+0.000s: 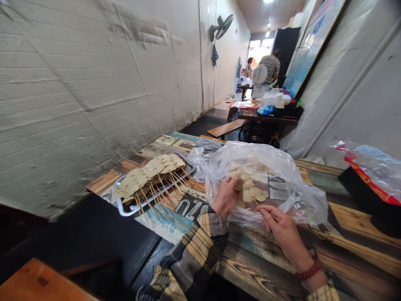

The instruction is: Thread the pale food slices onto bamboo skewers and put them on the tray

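Observation:
My right hand (277, 223) pinches the bare end of a thin wooden skewer. On that skewer sits a row of overlapping pale, thin round slices (252, 192), which look like potato. At the upper left of the row, my left hand (226, 196) is closed with its fingertips on the slices. Both hands work over a clear plastic bag (282, 167) spread open on the table, with more pale slices seen inside it. To the left, a metal tray (125, 212) bears a stack of filled skewers (150, 171), their bare sticks poking out over the near rim.
The table (313, 251) has a patchwork wood print. A bundle of bare sticks (360, 246) lies at right, near a black box with red-edged plastic packaging (372, 167). Behind the tray sits a grey cloth (209, 145). Farther back are a bench (228, 127) and two people.

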`<state>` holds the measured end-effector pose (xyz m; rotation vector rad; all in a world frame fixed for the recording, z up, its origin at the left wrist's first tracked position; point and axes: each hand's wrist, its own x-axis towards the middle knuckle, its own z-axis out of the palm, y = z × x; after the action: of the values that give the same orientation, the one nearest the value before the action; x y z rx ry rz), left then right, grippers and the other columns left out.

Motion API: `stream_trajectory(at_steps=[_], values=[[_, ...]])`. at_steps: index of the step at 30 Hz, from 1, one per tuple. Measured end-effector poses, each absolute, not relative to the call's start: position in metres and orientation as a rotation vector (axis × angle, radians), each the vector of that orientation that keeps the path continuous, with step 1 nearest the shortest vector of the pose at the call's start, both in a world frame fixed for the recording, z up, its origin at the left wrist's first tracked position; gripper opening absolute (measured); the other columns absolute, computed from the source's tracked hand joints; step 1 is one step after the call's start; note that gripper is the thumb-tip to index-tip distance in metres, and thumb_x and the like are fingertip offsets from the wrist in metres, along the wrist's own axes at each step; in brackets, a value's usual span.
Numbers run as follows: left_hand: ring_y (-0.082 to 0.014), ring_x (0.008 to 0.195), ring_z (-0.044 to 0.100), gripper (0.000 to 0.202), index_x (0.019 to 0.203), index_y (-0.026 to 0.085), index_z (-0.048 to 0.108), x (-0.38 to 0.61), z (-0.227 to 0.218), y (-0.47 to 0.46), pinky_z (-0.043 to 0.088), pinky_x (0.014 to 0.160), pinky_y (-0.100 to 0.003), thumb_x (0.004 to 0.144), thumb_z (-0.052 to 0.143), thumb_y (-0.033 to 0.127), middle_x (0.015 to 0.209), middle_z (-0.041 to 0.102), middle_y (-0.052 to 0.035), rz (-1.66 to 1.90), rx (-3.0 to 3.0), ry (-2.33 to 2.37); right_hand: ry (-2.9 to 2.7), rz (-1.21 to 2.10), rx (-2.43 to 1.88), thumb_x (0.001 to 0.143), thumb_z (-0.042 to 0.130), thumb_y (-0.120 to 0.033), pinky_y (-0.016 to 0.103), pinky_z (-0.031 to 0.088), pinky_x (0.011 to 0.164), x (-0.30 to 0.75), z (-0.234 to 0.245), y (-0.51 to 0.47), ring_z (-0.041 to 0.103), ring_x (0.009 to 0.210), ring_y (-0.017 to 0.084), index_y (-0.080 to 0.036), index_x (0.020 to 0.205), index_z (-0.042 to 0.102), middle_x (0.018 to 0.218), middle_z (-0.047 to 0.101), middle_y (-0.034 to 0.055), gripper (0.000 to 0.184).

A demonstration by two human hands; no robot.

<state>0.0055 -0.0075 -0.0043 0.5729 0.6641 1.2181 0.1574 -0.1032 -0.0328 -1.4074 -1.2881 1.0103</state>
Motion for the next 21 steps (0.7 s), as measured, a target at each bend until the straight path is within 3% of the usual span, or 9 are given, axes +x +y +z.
stream_trajectory(at_steps=[21], values=[[-0.0107, 0.055, 0.057, 0.031, 0.071, 0.013, 0.069, -0.0042, -0.0037, 0.0011, 0.043, 0.056, -0.023, 0.053, 0.085, 0.033, 0.064, 0.067, -0.0014, 1.387, 0.481, 0.757, -1.392, 0.988, -1.455, 0.083, 0.059, -0.053, 0.025, 0.030, 0.047, 0.1575, -0.0384, -0.1066, 0.042, 0.046, 0.012, -0.017, 0.091, 0.073, 0.048, 0.048, -0.0040, 0.040]])
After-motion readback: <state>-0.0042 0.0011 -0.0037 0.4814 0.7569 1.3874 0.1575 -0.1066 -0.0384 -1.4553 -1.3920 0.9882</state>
